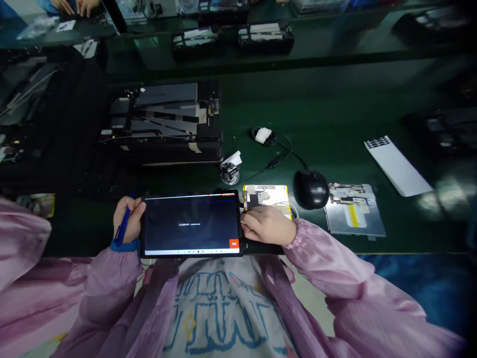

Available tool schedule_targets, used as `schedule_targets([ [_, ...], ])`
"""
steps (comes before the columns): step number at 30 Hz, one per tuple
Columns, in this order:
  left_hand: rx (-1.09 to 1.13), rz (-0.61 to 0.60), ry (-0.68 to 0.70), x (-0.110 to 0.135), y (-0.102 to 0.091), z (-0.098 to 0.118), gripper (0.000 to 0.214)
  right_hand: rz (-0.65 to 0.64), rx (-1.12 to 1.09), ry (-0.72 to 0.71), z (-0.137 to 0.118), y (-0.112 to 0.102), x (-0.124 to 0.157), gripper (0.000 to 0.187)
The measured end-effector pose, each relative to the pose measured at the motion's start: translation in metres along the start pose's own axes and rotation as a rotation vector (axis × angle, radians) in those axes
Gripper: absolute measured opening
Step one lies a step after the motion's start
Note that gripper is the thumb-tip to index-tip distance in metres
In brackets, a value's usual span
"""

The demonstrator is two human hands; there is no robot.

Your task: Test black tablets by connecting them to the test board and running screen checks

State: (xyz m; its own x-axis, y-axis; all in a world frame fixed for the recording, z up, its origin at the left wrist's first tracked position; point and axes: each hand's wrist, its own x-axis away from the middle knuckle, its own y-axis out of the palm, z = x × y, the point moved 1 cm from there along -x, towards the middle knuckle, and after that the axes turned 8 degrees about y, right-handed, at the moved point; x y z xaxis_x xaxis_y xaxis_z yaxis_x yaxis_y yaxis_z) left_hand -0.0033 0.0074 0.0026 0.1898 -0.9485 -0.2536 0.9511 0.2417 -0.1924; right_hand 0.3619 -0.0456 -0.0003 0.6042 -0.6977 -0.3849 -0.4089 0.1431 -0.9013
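A tablet (191,224) with a lit dark screen and an orange button lies at the near edge of the green table. My left hand (126,215) grips its left edge, fingers closed, with a blue pen (122,229) held against the palm. My right hand (265,223) rests closed at the tablet's right edge, fingers pinched at a cable plug there; what they hold is too small to name. Under that hand lies an opened device back with yellow parts (265,195).
A black mouse (311,189) sits right of my hand, beside a grey device shell (354,210). A black tray of parts (164,122) stands behind the tablet. A white strip (397,166) lies far right. Another person's hands (76,6) work at the far left.
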Motion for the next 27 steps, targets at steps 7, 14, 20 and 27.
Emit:
schedule_targets([
  [7,-0.032,0.006,-0.005,-0.002,-0.007,-0.007,0.037,-0.148,-0.01,0.082,-0.002,-0.001,0.002,0.017],
  [14,-0.053,0.024,0.004,-0.005,-0.007,-0.009,0.038,-0.136,-0.087,0.054,0.002,-0.007,0.001,0.016],
  [20,-0.066,0.039,-0.012,-0.008,-0.007,-0.01,0.037,-0.199,-0.109,0.265,-0.002,-0.004,0.004,0.014],
  [27,-0.203,0.075,0.005,-0.014,-0.021,-0.017,0.039,-0.046,-0.211,0.294,0.023,-0.02,0.023,0.012],
])
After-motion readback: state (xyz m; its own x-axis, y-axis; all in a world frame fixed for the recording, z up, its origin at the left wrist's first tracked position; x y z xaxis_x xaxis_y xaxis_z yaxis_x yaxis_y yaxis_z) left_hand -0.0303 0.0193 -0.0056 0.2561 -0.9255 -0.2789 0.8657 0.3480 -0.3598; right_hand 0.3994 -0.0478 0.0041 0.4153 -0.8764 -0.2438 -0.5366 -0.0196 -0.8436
